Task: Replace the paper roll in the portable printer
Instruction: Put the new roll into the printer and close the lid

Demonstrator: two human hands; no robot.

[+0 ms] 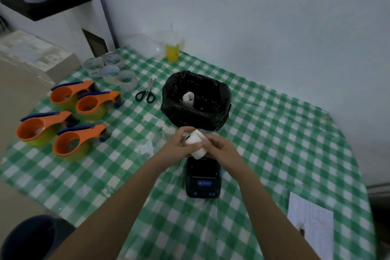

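Observation:
A white paper roll [195, 142] hangs in the air just above the table, held between both hands. My left hand [179, 146] wraps its left end, thumb across the front. My right hand [219, 146] grips its right side with fingers curled. Directly below and nearer to me sits the small black portable printer [203, 179] with blue buttons; its paper bay looks open and dark. A used roll of white paper [187, 99] lies inside the bin lined with a black bag [211, 99] beyond my hands.
Several orange tape dispensers [69, 120] and clear tape rolls [111, 69] fill the left of the green checked tablecloth [274, 143]. Black scissors [146, 92], a yellow drink cup [172, 48], crumpled clear wrapping [152, 143] and a printed sheet [310, 224] also lie about.

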